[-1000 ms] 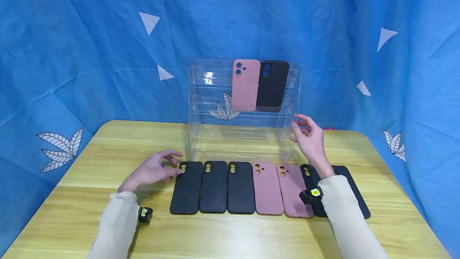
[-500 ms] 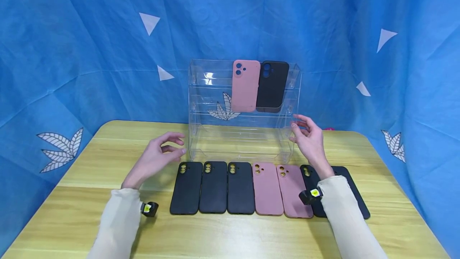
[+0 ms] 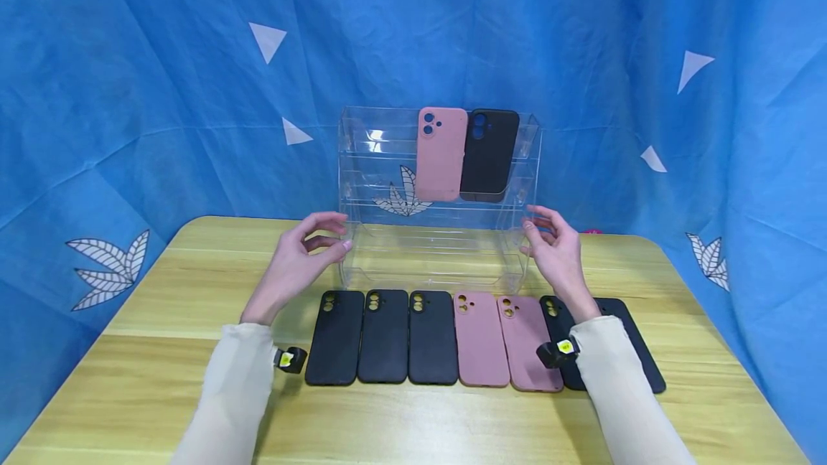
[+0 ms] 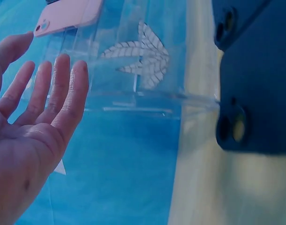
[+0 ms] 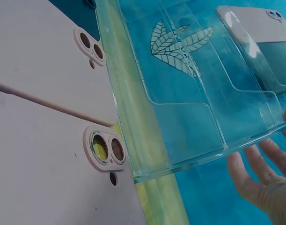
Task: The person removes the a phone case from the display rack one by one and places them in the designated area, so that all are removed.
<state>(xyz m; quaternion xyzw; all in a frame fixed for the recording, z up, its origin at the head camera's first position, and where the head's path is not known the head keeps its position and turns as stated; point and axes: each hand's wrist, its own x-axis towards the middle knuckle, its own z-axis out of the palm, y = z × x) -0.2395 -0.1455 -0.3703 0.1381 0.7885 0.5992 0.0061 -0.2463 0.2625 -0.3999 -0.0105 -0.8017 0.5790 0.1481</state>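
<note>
A transparent tiered display rack (image 3: pixel 426 277) stands at the back of the table, with a pink phone case (image 3: pixel 441 167) and a black phone case (image 3: pixel 491 156) leaning side by side in its upper tier. My left hand (image 3: pixel 298 258) is at the rack's left side, fingers spread and relaxed; the left wrist view shows its bare palm. On the opposite side, my right hand (image 3: pixel 557 250) has its fingertips right at the rack's right edge, thumb toward the front. In the right wrist view its loosely bent fingers (image 5: pixel 260 166) lie along the clear side panel.
Before the rack lies a row of phone cases: three black ones, including the leftmost black case (image 3: pixel 334 343), then two pink ones such as this pink case (image 3: pixel 481 343), and black cases (image 3: pixel 633 346) partly under the right forearm. A blue curtain (image 3: pixel 194 92) hangs behind.
My left hand has lifted off the leftmost black case and moved up and right to the rack's left side. The right hand has stayed in place.
</note>
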